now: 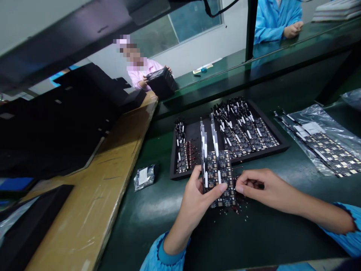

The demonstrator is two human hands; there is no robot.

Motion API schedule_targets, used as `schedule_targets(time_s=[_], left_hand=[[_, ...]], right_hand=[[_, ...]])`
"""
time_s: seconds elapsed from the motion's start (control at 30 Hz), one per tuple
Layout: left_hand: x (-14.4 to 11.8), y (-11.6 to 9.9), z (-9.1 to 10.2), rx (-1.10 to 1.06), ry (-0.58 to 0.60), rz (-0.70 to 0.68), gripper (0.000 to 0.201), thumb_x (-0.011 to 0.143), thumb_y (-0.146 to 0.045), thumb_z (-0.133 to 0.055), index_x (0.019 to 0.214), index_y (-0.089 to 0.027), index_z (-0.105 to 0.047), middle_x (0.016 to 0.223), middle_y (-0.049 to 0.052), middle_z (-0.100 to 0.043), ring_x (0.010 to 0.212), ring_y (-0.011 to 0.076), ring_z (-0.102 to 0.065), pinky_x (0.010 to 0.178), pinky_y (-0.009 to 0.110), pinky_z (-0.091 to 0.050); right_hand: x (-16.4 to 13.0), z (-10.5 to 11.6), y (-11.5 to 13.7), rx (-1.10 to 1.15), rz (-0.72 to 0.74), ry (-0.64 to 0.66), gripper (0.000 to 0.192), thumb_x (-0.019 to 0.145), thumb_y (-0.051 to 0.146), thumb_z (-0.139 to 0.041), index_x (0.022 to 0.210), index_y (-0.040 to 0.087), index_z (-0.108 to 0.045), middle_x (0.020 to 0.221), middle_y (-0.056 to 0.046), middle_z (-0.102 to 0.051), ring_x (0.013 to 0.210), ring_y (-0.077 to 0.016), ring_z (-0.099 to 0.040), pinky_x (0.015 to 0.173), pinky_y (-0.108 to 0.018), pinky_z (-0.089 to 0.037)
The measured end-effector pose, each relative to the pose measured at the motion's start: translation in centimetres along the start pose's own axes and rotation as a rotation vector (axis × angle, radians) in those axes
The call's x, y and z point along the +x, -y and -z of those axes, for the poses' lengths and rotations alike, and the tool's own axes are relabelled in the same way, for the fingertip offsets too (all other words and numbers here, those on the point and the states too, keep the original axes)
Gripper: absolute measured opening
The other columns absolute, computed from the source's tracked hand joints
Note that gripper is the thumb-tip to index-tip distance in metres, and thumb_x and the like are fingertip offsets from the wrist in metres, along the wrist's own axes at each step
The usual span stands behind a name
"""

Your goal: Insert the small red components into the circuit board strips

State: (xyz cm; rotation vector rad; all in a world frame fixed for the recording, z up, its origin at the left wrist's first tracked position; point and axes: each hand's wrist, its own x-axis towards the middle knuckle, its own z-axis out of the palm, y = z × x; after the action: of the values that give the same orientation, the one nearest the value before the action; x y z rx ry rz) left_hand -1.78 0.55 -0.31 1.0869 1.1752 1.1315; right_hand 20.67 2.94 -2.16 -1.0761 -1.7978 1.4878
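Boards (pixel 219 177) stand upright in your left hand (pixel 194 199), pinched between thumb and fingers just in front of the tray (pixel 173 165). Your right hand (pixel 262 188) touches their right edge, fingertips pressed together above scattered bits (pixel 239 207) on the table (pixel 254 241).

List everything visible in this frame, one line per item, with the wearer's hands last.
Circuit board panel: one, black, held upright at the tray's near edge.
Tray: one, black, on the green bench, holding rows of boards.
Plastic bags of boards: two or more, clear, right of tray.
Small packet: one, silvery, left of tray.
Wooden board: one, tan, left.
Co-workers: two; pink sleeve holding a black box, blue sleeve far right.
Left hand: grips the panel.
Right hand: pinches the panel's right edge.
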Motion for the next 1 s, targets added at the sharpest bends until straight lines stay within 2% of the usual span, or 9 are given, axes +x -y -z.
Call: schedule_targets(time_s=[0.2,0.47,0.83,1.0], left_hand=[[-0.1,0.1,-0.1,-0.009,0.011,-0.006,0.043,0.071,-0.011,-0.087,0.107,-0.022,-0.066,0.097,0.009,-0.084,0.084,0.0316,-0.079,0.071,0.037,-0.065],[-0.1,0.2,-0.1,0.004,-0.003,-0.003,0.043,0.070,-0.012,-0.087,0.106,-0.022,-0.066,0.098,0.009,-0.084,0.084,0.0333,-0.079,0.071,0.039,-0.066],[0.0,0.5,-0.1,0.005,-0.016,-0.026,0.043,0.070,-0.012,-0.087,0.106,-0.023,-0.066,0.099,0.008,-0.084,0.085,0.0318,-0.079,0.073,0.037,-0.065],[0.0,0.3,-0.2,0.022,-0.024,-0.021,0.045,0.070,-0.012,-0.087,0.107,-0.022,-0.065,0.100,0.009,-0.084,0.086,0.0334,-0.079,0.073,0.039,-0.065]], right_hand=[[-0.1,-0.1,-0.2,-0.041,-0.005,-0.002,0.016,0.087,0.052,-0.065,0.082,0.038,-0.072,0.068,0.003,-0.066,0.060,-0.0197,-0.057,0.053,-0.032,-0.041],[-0.3,-0.4,-0.1,-0.088,0.010,-0.044,0.017,0.089,0.052,-0.064,0.083,0.038,-0.070,0.073,0.002,-0.068,0.062,-0.0200,-0.058,0.056,-0.033,-0.043],[0.0,-0.7,-1.5,-0.125,0.018,-0.045,0.026,0.081,0.065,-0.063,0.085,0.040,-0.070,0.074,0.000,-0.067,0.063,-0.0232,-0.057,0.055,-0.038,-0.041],[0.1,-0.8,-1.6,-0.083,0.059,-0.080,0.028,0.077,0.065,-0.067,0.082,0.038,-0.070,0.069,0.000,-0.065,0.058,-0.0221,-0.054,0.051,-0.036,-0.037]])
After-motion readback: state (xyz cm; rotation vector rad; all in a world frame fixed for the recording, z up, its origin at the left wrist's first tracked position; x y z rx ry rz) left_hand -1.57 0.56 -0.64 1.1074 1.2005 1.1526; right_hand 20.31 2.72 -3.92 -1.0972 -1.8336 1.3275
